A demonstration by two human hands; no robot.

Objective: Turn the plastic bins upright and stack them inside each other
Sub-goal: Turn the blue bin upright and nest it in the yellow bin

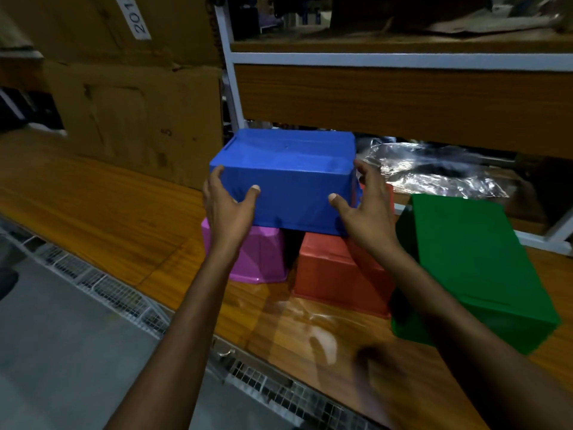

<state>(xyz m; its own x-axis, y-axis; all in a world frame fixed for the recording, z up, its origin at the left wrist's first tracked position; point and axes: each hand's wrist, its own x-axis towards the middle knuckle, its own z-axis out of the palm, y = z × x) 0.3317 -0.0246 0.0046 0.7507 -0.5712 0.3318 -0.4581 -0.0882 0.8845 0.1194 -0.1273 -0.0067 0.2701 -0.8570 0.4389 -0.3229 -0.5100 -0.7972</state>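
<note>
A blue bin (288, 169) lies upside down, resting across a pink bin (257, 259) and a red bin (335, 271), both also upside down on the wooden shelf (102, 212). My left hand (228, 206) clasps the blue bin's left end, thumb on its near wall. My right hand (362, 209) clasps its right end the same way. A larger green bin (474, 268) stands upside down to the right, close beside the red one.
A big cardboard box (124, 103) stands at the back left. A higher wooden shelf with a white metal frame (400, 60) overhangs the bins. Crinkled clear plastic (434, 169) lies behind them. A wire mesh rail (124, 296) runs along the shelf's front edge.
</note>
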